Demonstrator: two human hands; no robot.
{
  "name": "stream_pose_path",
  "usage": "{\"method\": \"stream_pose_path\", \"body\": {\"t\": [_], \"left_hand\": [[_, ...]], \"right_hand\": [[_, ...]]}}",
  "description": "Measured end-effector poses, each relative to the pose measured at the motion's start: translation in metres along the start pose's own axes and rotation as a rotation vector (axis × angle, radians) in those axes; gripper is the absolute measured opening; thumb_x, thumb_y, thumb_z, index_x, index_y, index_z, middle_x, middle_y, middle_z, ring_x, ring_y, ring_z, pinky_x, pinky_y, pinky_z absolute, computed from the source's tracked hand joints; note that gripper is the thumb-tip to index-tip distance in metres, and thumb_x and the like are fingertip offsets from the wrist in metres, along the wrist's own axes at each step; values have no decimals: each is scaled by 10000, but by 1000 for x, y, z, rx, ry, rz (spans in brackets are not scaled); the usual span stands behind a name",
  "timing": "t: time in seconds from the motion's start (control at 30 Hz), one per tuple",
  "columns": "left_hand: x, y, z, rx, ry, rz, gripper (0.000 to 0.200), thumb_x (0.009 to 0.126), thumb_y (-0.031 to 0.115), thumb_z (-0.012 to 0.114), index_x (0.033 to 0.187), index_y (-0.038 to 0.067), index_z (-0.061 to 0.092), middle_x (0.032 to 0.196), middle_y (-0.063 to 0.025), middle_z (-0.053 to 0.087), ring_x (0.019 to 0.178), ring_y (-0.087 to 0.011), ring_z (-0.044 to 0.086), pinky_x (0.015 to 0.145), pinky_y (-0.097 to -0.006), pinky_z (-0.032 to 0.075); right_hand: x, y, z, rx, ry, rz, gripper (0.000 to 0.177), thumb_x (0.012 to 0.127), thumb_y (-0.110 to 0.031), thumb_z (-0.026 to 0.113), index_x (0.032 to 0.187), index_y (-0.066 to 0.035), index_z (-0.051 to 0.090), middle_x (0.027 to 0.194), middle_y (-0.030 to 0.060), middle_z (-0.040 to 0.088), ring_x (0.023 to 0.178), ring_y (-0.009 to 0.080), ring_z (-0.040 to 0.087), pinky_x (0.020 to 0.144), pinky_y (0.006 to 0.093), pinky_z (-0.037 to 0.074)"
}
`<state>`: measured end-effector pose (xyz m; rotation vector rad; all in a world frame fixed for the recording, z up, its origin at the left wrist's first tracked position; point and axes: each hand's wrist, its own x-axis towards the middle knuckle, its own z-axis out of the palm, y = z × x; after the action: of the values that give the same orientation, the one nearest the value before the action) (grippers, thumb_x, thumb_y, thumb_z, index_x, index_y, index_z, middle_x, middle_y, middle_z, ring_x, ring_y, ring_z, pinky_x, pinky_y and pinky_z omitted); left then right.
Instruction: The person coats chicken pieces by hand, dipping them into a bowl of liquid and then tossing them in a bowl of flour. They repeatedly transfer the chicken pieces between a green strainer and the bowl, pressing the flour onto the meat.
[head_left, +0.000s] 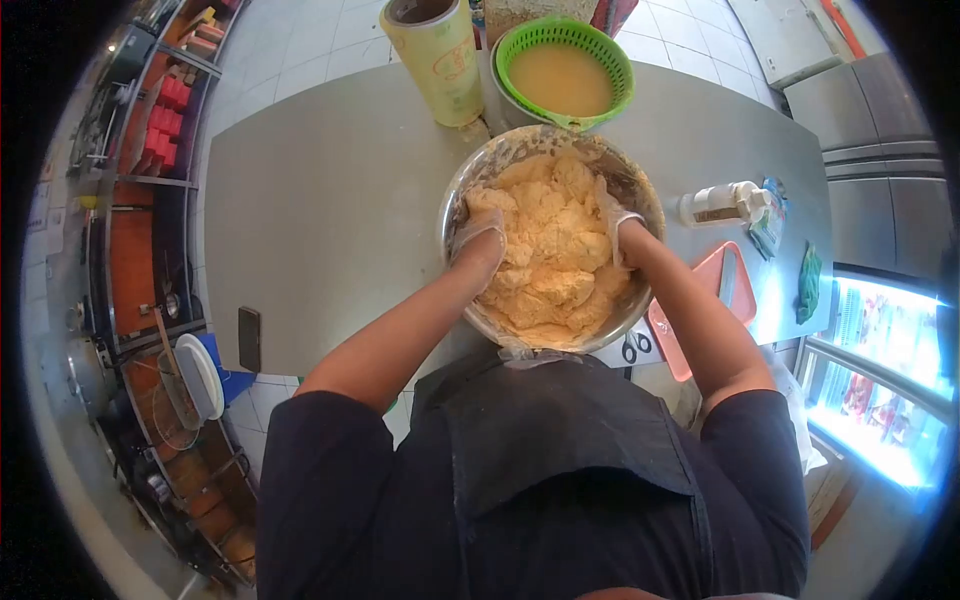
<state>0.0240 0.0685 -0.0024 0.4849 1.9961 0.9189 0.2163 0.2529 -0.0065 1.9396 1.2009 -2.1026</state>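
Note:
A large steel mixing bowl [455, 205] holds a lumpy mass of pale orange-yellow dough [550, 235], with smears of it on the inner wall. My left hand [480, 238], in a clear plastic glove, grips the dough along the bowl's left side. On the opposite side, my right hand [624, 235], gloved the same way, is closed on the dough near the right wall. The fingertips of both hands are buried and hidden. Both forearms reach in over the near rim.
Behind the bowl stand a roll of plastic film [440, 70] and a green basket [625, 85] with cloudy liquid inside it. To the right are a white bottle [725, 203], a pink tray [705, 270] and scissors [636, 347]. A phone [249, 340] lies at the left table edge.

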Motion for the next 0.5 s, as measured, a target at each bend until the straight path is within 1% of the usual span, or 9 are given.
{"method": "stream_pose_path", "body": {"t": [0.1,0.2,0.3,0.4,0.5], "left_hand": [[8,-3,11,-369,-15,-231,630,1074,496,334,1471,29,479,1428,-159,577,1246,-319,605,1081,-404,444],[3,18,-7,-713,-357,-437,664,1064,536,321,1499,49,437,1426,-159,579,1235,-313,621,1065,-444,483],[-32,64,-22,-733,-383,-470,676,1052,564,324,1490,65,449,1408,-160,592,1195,-298,650,1013,-482,531],[-21,46,-18,-804,-457,-432,685,1040,579,362,1461,50,470,1358,-164,620,1146,-303,673,986,-484,551],[-18,38,-16,-884,-508,-380,653,1038,543,412,1442,34,478,1327,-167,632,1126,-299,679,988,-467,554]], "right_hand": [[3,9,9,167,-153,63,435,1003,-342,628,1352,-82,619,1295,144,635,1092,222,648,895,384,550],[2,13,34,311,-297,92,432,1003,-339,631,1350,-82,620,1288,140,638,1085,219,651,888,382,553],[0,14,49,383,-377,85,430,1002,-337,633,1349,-83,621,1282,136,642,1077,217,654,881,381,556],[-11,12,49,381,-400,57,428,1002,-334,635,1348,-84,621,1276,132,646,1069,214,657,874,380,560],[-30,5,42,259,-360,-5,426,1001,-332,638,1347,-84,622,1270,128,650,1062,212,660,867,378,563]]}}
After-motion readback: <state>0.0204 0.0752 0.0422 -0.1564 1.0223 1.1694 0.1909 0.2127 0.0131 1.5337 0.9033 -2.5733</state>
